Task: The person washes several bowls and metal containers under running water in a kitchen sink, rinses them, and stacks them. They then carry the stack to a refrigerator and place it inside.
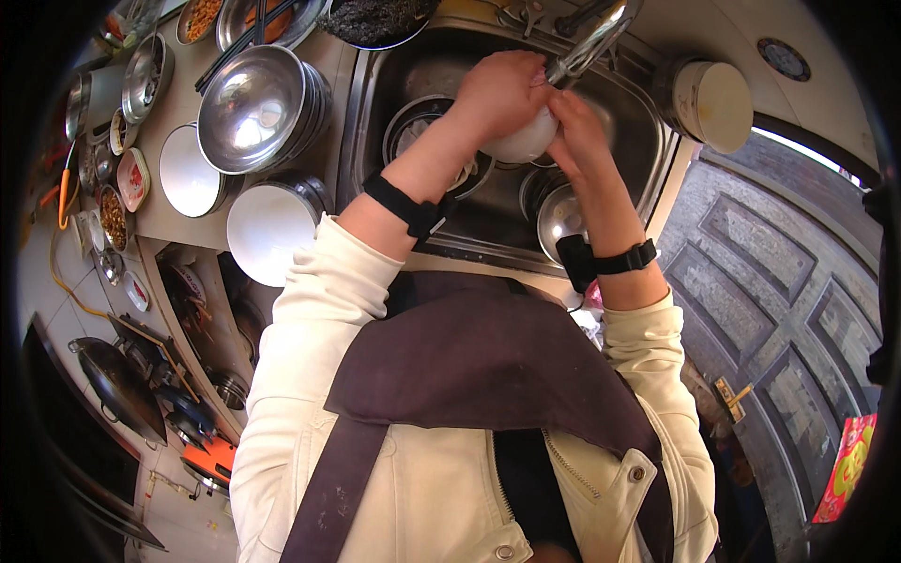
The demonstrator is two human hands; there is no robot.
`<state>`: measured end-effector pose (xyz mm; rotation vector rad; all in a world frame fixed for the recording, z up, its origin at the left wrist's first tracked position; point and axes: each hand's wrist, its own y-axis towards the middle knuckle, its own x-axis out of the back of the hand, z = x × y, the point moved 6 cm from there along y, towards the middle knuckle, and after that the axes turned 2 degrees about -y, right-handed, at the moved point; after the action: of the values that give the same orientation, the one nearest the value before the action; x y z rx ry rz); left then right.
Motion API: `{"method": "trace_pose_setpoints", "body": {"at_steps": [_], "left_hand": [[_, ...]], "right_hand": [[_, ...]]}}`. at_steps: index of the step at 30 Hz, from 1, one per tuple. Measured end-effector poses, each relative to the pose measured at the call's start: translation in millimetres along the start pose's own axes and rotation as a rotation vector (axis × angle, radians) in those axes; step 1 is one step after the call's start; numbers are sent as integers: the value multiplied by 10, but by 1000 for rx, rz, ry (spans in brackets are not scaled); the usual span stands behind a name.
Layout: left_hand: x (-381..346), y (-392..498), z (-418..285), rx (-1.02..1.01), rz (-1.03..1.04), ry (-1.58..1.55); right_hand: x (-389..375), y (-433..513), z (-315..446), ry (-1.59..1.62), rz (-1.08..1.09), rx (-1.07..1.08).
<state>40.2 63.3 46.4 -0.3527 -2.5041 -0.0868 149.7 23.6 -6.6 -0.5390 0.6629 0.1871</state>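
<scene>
Over the stainless steel sink, both hands hold a white bowl just beneath the metal faucet. My left hand grips it from the left and far side, its fingertips hidden. On the right side, my right hand has its thumb up by the rim and its fingers around the outside. Below my left forearm, a metal bowl with a pale cloth in it sits in the sink. Another shiny metal bowl lies tilted near the sink's front right, partly covered by my right forearm.
Left of the sink stand stacked steel bowls and white bowls. A dark-filled bowl is at the sink's back left corner. White containers stand at its right edge. Chopsticks lie across a steel dish. A panelled door is to the right.
</scene>
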Motion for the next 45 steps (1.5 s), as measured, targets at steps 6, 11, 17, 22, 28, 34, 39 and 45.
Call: {"method": "trace_pose_setpoints", "body": {"at_steps": [6,11,17,22,28,34,39,45], "left_hand": [[-90,-309,-374,-464,-238,316],[-105,-236,50,-122,-326,96],[-182,-59,639,306,-52,-497],[-212,-268,684,435,-63,-621],[-360,-502,497,417,-166,-1020],[0,-476,590,691,224,-1012],[30,-485,394,570,-157,-681],[111,-515,507,839,197,-944]], "right_hand": [[195,10,-62,304,-525,4],[22,-226,197,431,-497,33],[91,-303,240,193,-265,89],[45,-207,293,-838,-272,186],[-393,-290,31,-1383,-61,172],[-704,-497,283,-1897,222,990],[-434,-273,1,-1428,51,151],[-534,-462,-5,-1756,348,660]]}}
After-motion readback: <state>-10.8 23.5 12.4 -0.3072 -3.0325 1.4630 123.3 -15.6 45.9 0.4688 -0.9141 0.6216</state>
